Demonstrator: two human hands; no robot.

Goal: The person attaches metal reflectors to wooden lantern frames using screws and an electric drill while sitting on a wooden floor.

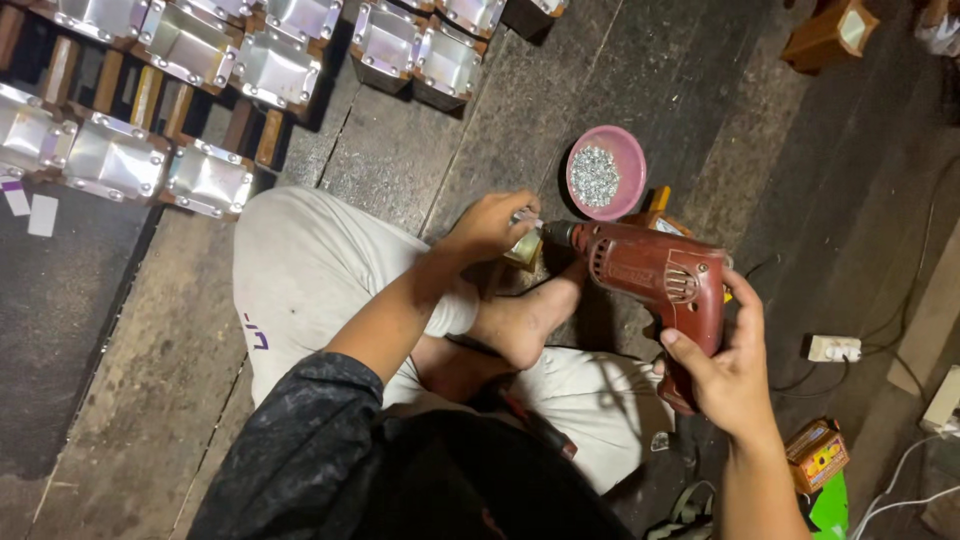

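I sit cross-legged on the floor. My right hand (728, 368) grips the handle of a red electric drill (655, 280), which points left. Its tip meets a small wooden piece with a metal lining (524, 250), and my left hand (492, 224) pinches that piece at the drill tip. The piece rests by my bare foot (528, 318). Just beyond the drill stands a pink bowl (628, 150) holding several small silvery screws.
Several wooden boxes lined with shiny metal (275, 70) lie in rows at the top left. One more wooden box (830, 35) stands at the top right. A white power strip (834, 348) with cables and a small orange carton (818, 452) lie at the right.
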